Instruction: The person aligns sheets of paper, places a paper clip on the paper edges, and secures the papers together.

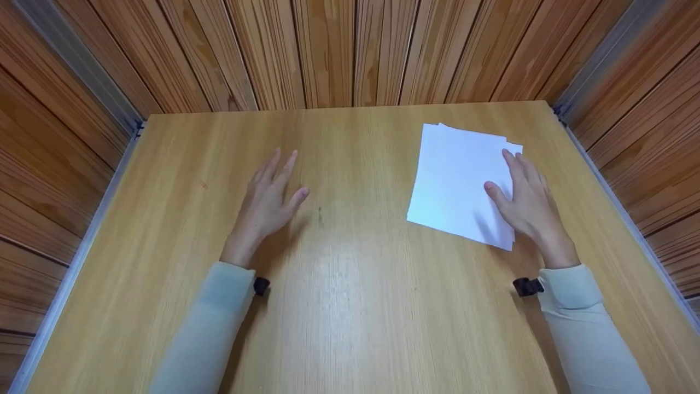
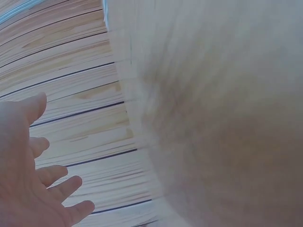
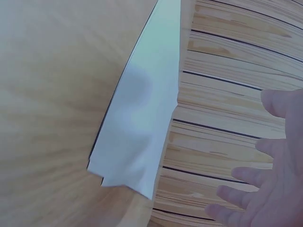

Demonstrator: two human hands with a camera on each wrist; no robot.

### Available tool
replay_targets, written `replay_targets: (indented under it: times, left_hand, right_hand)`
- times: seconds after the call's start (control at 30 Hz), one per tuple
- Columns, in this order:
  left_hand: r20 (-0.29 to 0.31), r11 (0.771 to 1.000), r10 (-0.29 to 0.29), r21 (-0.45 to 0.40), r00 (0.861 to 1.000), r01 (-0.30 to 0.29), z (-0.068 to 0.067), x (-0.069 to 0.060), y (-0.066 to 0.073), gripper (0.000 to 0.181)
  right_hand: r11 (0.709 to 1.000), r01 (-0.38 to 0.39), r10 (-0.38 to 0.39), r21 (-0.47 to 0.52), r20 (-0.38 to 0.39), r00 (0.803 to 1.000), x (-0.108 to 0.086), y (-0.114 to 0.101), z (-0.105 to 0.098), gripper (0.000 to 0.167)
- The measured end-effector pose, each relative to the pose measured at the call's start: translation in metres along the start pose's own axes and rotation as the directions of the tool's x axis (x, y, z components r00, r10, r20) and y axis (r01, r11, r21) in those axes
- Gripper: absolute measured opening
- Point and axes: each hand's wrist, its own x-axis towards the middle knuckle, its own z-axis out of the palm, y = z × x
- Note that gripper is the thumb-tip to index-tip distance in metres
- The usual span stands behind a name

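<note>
Several white sheets of paper (image 1: 459, 180) lie in a slightly uneven stack on the right half of the wooden table. Over the stack's right edge is my right hand (image 1: 528, 200), fingers extended and thumb spread, holding nothing. In the right wrist view the paper (image 3: 135, 113) appears apart from the right hand (image 3: 265, 175), with the hand's shadow on it. My left hand (image 1: 268, 200) hovers above the left-middle of the table (image 1: 350, 306), its fingers loosely extended. The left wrist view shows that left hand (image 2: 42, 175) with a bare palm and slightly bent fingers.
Wood-plank walls (image 1: 328, 54) stand behind the table and on both sides. Metal rails (image 1: 82, 241) run along the table's left and right edges. A small black device (image 1: 528, 286) sits at the right cuff, another black device (image 1: 261, 285) at the left cuff.
</note>
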Motion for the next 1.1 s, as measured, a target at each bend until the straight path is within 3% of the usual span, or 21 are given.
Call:
replay_targets:
  times: [0.67, 1.1]
  left_hand:
    - [0.047, 0.993, -0.007, -0.114, 0.999, 0.012, 0.025, 0.024, 0.037, 0.075]
    - [0.072, 0.991, 0.056, -0.128, 0.996, -0.047, 0.052, 0.035, 0.069, 0.071]
  right_hand:
    - [0.985, -0.105, 0.102, 0.14, 0.026, 0.994, 0.022, 0.026, -0.008, 0.084]
    - [0.975, -0.131, 0.127, 0.179, 0.034, 0.991, 0.034, 0.04, -0.005, 0.083]
